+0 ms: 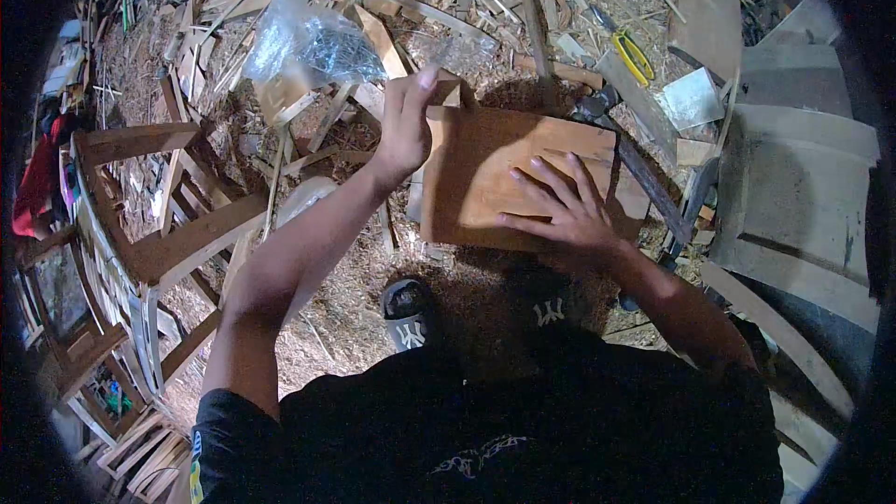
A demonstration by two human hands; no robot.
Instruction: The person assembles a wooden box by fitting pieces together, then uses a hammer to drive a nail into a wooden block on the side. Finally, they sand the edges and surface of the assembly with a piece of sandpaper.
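A thick brown wooden board [485,173] lies in front of me above the shavings, partly in shadow. My right hand [569,210] rests flat on its right half, with the fingers spread. At the board's upper left corner is my left hand [406,131], its fingers stretched upward and some of them hidden. Its fingertips are right by a small wooden block [450,91] behind the board. A hammer [644,168] lies along the right side, its head close to the board's upper right corner.
Wooden frames [201,243] stand at the left. A clear plastic bag of nails [317,42] sits ahead, and yellow-handled pliers [633,58] lie among scraps. Curved wooden panels [798,187] are at the right. My sandalled foot [406,313] is on the shavings.
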